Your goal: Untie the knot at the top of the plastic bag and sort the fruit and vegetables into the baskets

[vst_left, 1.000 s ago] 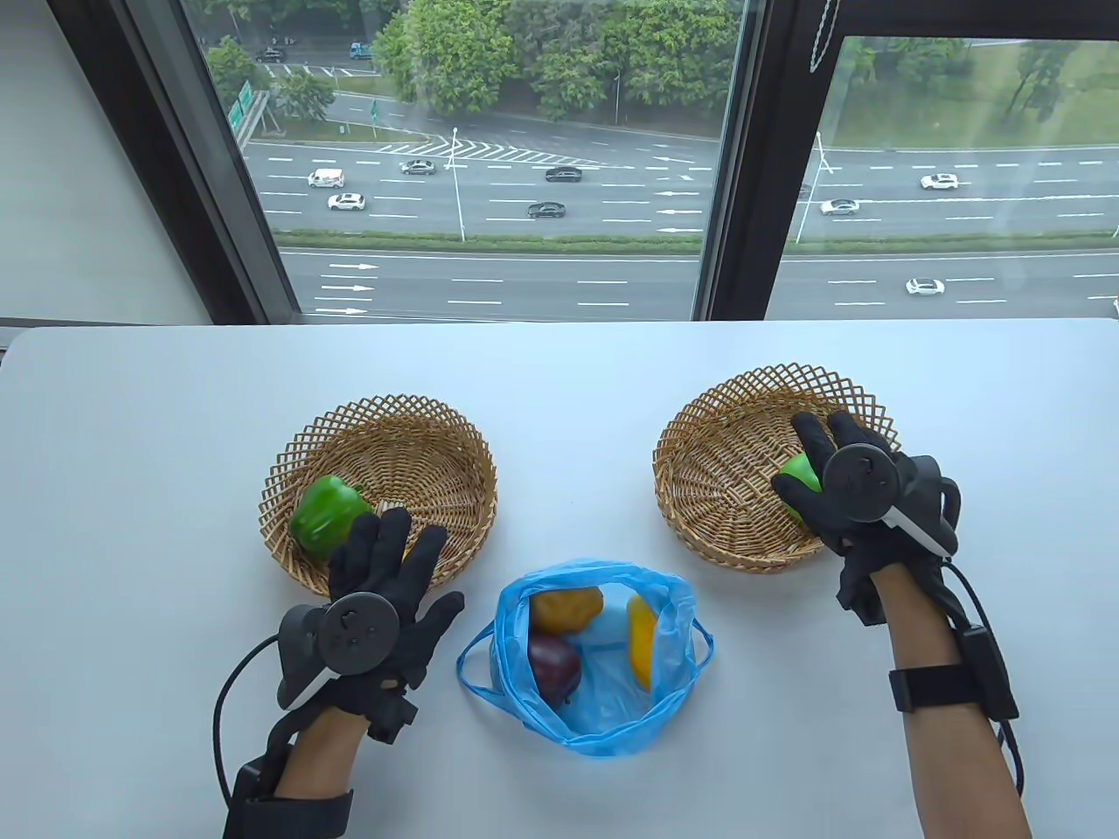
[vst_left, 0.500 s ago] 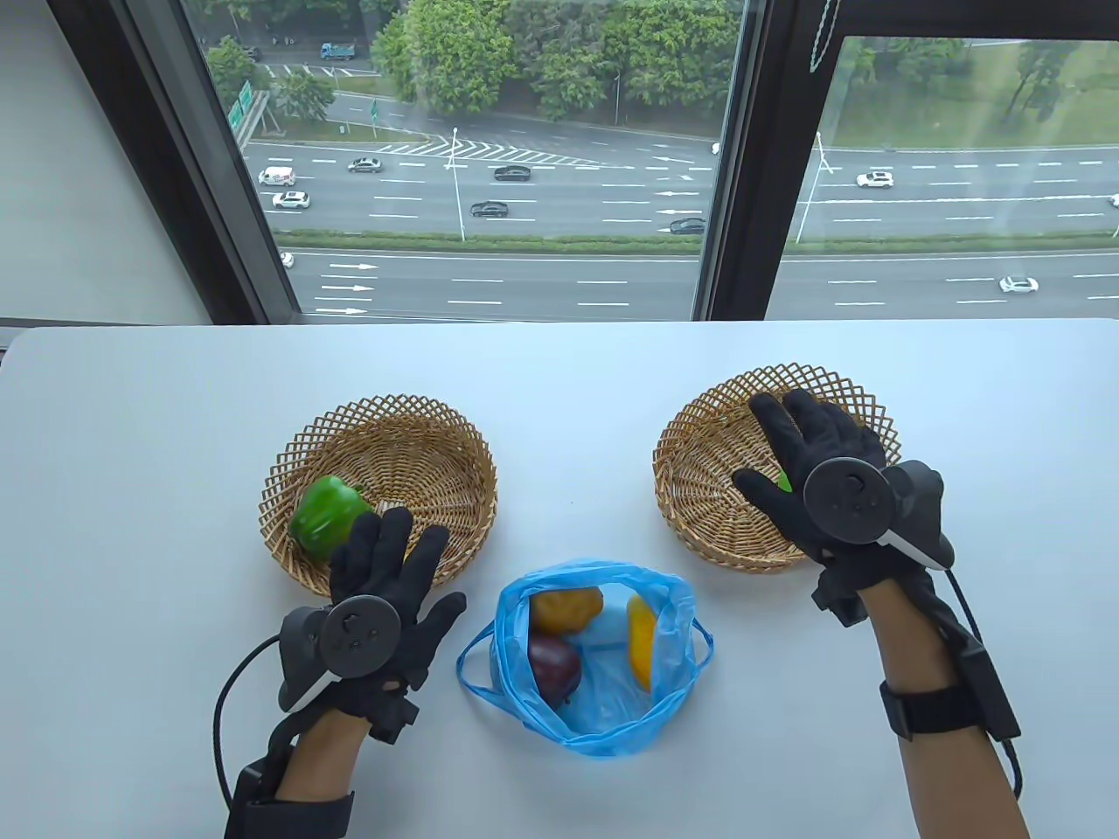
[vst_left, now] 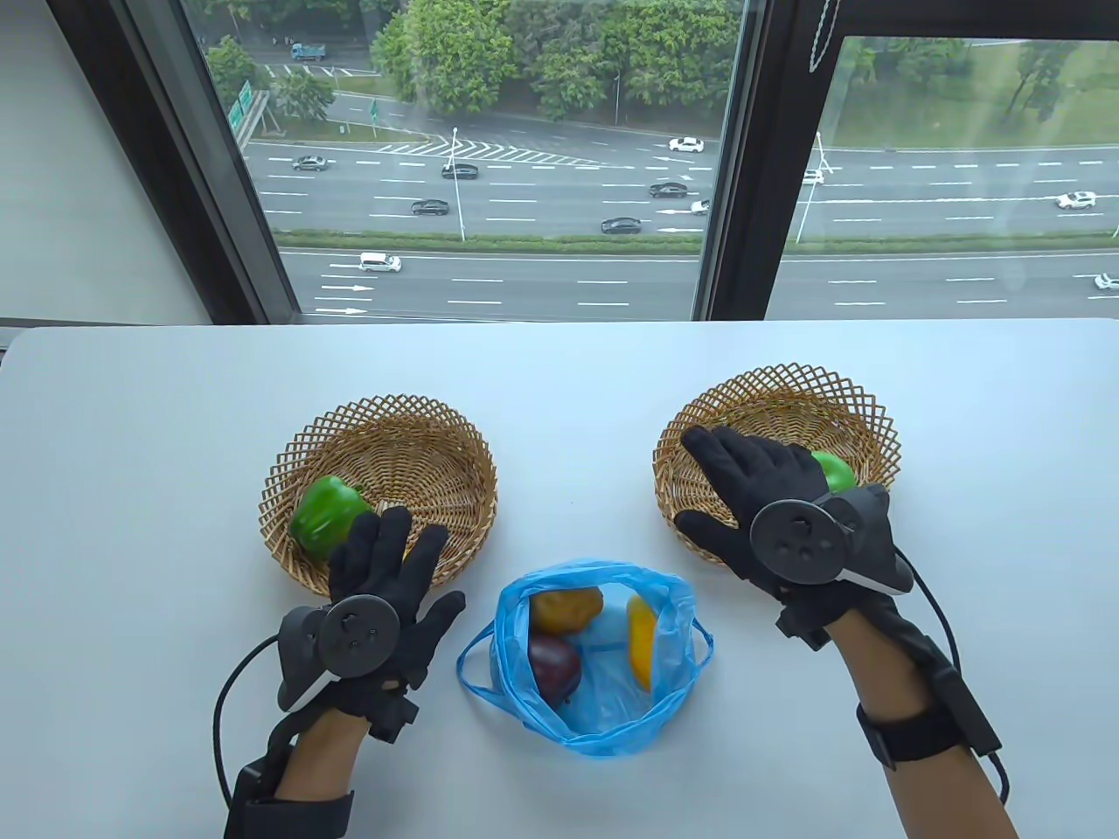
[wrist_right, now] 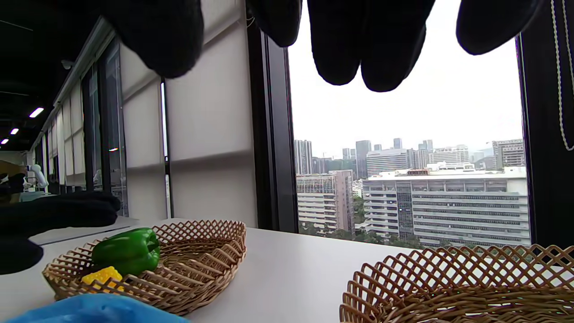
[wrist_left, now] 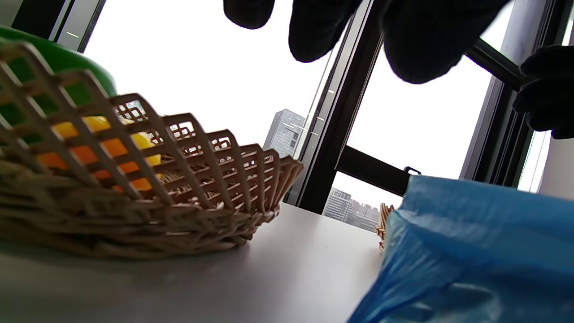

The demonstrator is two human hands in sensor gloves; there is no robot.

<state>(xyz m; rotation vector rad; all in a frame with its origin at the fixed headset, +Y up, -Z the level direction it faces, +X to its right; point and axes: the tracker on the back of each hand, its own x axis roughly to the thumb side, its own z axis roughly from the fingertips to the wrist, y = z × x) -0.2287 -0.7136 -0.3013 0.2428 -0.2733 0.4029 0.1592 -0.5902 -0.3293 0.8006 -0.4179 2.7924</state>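
Crinkled translucent blue plastic bag (vst_left: 594,655), top untied and gaping, on smooth white table (vst_left: 559,384) by window; inside: orange, dark red, yellow produce. Left lattice-woven wicker basket (vst_left: 385,437): glossy green bell pepper (vst_left: 328,516). Right wicker basket (vst_left: 778,393): round green fruit (vst_left: 835,472). Left gloved hand (vst_left: 380,594) and right gloved hand (vst_left: 761,507) spread, empty.

So from my end: two baskets on the table (vst_left: 559,376), left basket (vst_left: 411,428) and right basket (vst_left: 787,393), with the bag (vst_left: 603,717) between them, nearer me. A pepper (vst_left: 328,517) sits in the left one, a round fruit (vst_left: 835,472) in the right. My left hand (vst_left: 385,585) is over the left basket's near rim, my right hand (vst_left: 752,498) over the right one's.
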